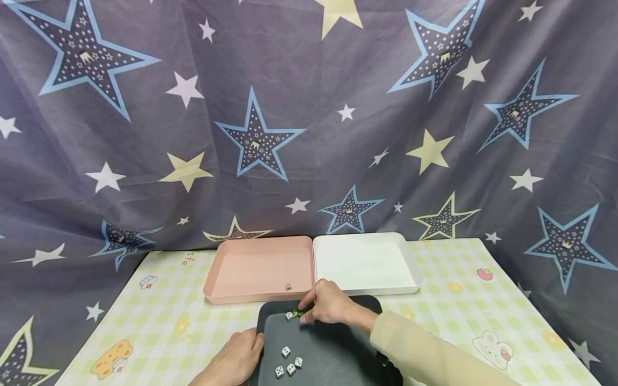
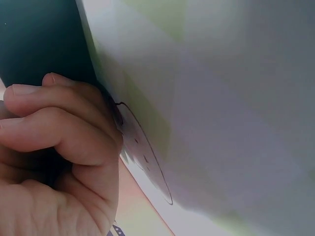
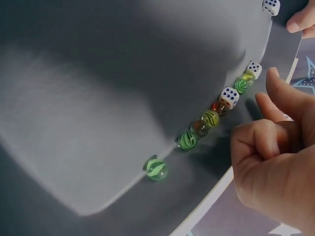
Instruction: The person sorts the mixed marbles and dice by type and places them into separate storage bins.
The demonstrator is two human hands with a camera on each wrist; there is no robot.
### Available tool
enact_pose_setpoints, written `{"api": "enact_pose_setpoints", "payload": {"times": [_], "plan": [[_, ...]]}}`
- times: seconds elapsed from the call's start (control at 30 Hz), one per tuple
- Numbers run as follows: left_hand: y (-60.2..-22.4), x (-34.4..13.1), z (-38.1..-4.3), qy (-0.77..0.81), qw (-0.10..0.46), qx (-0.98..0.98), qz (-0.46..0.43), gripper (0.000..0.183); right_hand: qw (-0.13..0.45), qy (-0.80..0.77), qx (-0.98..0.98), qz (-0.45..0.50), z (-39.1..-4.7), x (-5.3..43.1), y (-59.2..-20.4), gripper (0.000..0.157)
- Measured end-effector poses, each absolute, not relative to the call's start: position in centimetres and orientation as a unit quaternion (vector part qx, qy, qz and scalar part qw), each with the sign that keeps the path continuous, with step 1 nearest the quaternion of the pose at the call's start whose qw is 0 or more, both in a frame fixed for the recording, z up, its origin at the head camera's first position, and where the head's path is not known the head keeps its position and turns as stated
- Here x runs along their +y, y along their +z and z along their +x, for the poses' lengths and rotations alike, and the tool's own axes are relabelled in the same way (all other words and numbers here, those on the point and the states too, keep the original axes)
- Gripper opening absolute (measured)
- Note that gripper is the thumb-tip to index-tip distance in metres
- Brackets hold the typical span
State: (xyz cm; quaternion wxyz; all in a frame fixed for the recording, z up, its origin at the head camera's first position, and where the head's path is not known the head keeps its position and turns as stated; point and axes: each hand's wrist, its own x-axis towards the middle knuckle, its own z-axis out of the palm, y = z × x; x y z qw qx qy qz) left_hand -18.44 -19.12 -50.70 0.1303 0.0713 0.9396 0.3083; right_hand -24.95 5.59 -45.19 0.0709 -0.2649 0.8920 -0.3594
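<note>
A dark grey tray [image 1: 333, 356] lies in front of me. My left hand [image 1: 236, 354] grips its left rim; the fingers [image 2: 64, 110] curl at the edge in the left wrist view. My right hand [image 1: 333, 305] reaches over the far rim, thumb and index finger apart beside a die [image 1: 289, 316] and green marbles [image 1: 296, 312]. In the right wrist view, a green marble [image 3: 187, 140], a yellow-striped marble [image 3: 210, 118] and a die [image 3: 229, 97] line the tray's edge with others, just off the fingertips. Several white dice [image 1: 286, 351] lie nearer me.
A pink tray [image 1: 260, 296] stands behind at the left, with one die [image 1: 288, 286] in it. Beside it is a white tray [image 1: 367, 290]. Both stand on a green checked tablecloth [image 1: 159, 321], before a hanging star-patterned cloth [image 1: 309, 150].
</note>
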Motion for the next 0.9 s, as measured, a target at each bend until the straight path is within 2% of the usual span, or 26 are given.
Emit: {"api": "enact_pose_setpoints", "payload": {"times": [0.2, 0.47, 0.77, 0.9], "plan": [[-49.4, -18.5, -18.0, 0.318, 0.128, 0.937, 0.066, 0.032, 0.065, -0.332, 0.899, -0.278, -25.2, 5.5, -45.6, 0.021], [-51.6, -19.4, -18.9, 0.297, 0.127, 0.943, 0.073, 0.037, 0.068, -0.321, 0.902, -0.281, -25.0, 5.3, -45.7, 0.02], [-50.5, -18.9, -18.4, 0.303, 0.124, 0.942, 0.074, 0.033, 0.068, -0.331, 0.901, -0.271, -25.0, 5.3, -45.8, 0.017], [-51.3, -19.1, -18.7, 0.297, 0.118, 0.945, 0.074, 0.033, 0.066, -0.323, 0.905, -0.27, -25.0, 5.2, -45.7, 0.017]]}}
